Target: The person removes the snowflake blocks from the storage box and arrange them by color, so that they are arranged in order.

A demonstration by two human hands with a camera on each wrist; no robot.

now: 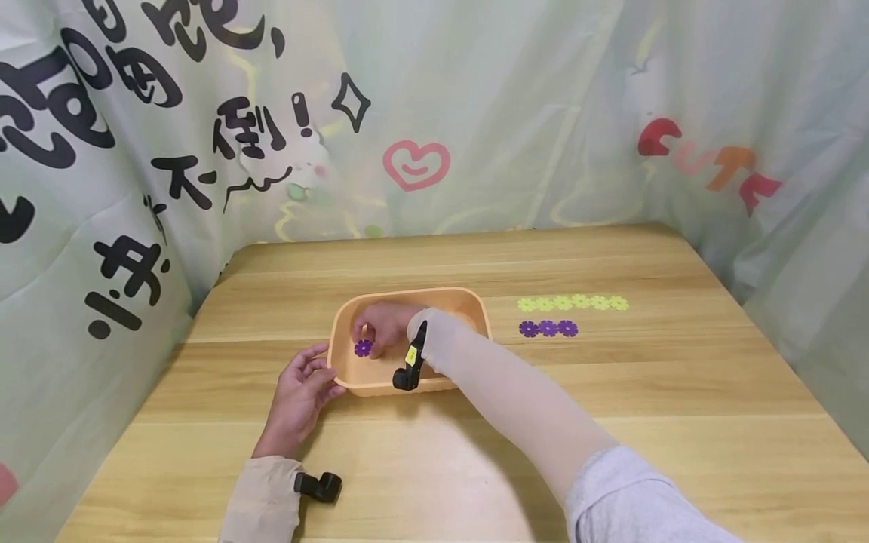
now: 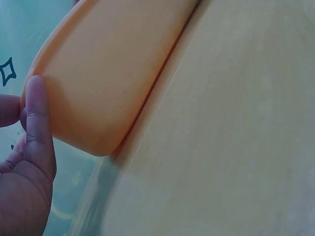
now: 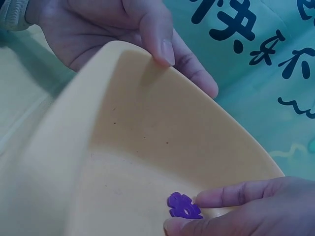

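Observation:
An orange plastic basin (image 1: pixel 407 387) stands on the table. My left hand (image 1: pixel 302 388) grips its near left corner, the thumb over the rim and the fingers outside; the left wrist view shows the same hold on the basin wall (image 2: pixel 108 73). Inside the basin, my right hand (image 1: pixel 387 326) reaches down to a purple flower-shaped plastic piece (image 1: pixel 363 348). In the right wrist view the purple piece (image 3: pixel 183 205) lies between the thumb and forefinger of that hand (image 3: pixel 246 209), which pinch its edge. The right forearm hides part of the basin's right side.
Right of the basin, several yellow flower pieces (image 1: pixel 572 302) lie in a row on the wooden table (image 1: pixel 611 392). Below them is a shorter row of three purple flower pieces (image 1: pixel 548 328). A printed curtain (image 1: pixel 502 113) surrounds the table's back and sides.

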